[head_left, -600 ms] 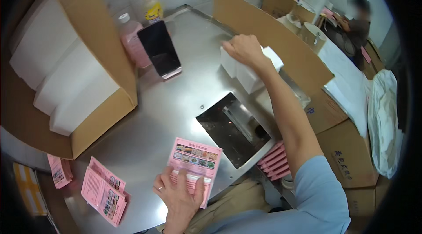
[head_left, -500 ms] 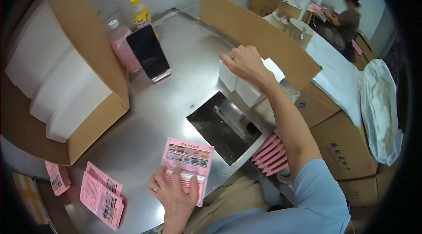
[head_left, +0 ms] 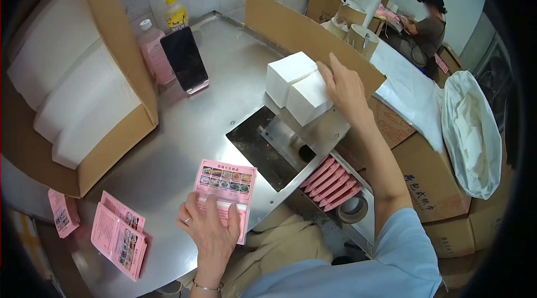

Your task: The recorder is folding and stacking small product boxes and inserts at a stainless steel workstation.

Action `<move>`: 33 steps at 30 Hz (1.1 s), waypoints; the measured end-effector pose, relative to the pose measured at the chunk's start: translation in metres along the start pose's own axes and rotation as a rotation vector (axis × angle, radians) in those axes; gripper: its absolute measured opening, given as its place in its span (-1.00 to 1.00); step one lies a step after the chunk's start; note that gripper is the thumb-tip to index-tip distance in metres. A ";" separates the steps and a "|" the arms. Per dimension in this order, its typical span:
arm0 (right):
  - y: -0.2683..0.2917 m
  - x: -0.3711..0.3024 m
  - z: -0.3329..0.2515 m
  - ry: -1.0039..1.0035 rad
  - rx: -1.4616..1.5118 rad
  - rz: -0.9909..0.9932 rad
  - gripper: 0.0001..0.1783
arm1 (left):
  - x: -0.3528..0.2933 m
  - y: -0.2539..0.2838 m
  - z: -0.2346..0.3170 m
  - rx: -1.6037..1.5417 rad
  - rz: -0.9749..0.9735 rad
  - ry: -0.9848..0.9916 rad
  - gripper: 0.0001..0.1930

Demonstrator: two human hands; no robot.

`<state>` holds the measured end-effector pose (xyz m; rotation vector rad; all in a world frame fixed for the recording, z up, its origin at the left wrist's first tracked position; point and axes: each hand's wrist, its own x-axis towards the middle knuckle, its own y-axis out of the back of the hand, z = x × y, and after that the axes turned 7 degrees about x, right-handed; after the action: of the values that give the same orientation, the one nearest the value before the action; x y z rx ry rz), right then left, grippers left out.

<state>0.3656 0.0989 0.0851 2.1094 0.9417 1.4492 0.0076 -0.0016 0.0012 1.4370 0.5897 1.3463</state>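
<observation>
At the table's near edge lies a pink printed packet (head_left: 226, 177) with food pictures and a white strip across its middle. My left hand (head_left: 210, 228), with a ring and a bracelet, rests over its lower half, fingers spread flat. Two stacks of folded white tissues (head_left: 296, 77) stand side by side beyond the table's rectangular opening (head_left: 263, 149). Just right of the stacks is my right hand (head_left: 345, 88), its fingers stretched out with nothing seen in them. Whether it touches the nearer stack, I cannot tell.
More pink packets (head_left: 118, 236) lie at the lower left, below an open carton (head_left: 114, 149) of white stacks. A phone (head_left: 185, 62) leans by two bottles. Several pink packets (head_left: 331, 183) and a tape roll (head_left: 352, 208) sit right of the opening. Another person (head_left: 428, 32) works behind.
My right hand has shifted right, off the tissue stacks, and its curled fingers have straightened. Both stacks now show in full, standing squarely. My left hand remains on the packet.
</observation>
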 end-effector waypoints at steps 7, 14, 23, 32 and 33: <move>-0.015 -0.041 -0.017 0.233 -0.151 -0.096 -0.72 | 0.007 0.004 0.006 0.026 -0.071 -0.003 -0.50; -0.021 -0.046 -0.005 0.227 -0.022 -0.006 -0.80 | 0.009 -0.011 0.012 -0.068 -0.034 -0.085 -0.52; -0.031 -0.180 -0.117 1.029 0.505 -0.235 -0.70 | 0.013 0.012 -0.007 -0.128 -0.087 -0.154 -0.27; -0.116 -0.108 -0.049 0.137 0.322 -0.656 -0.78 | -0.007 0.020 -0.029 -0.486 -0.086 -0.106 -0.39; -0.102 -0.108 -0.048 -0.008 0.288 -0.734 -0.80 | -0.012 0.026 -0.037 -0.469 -0.033 -0.108 -0.58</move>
<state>0.2661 0.0890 -0.0348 1.6399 1.7636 0.9586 -0.0369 -0.0084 0.0138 1.1006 0.2048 1.2681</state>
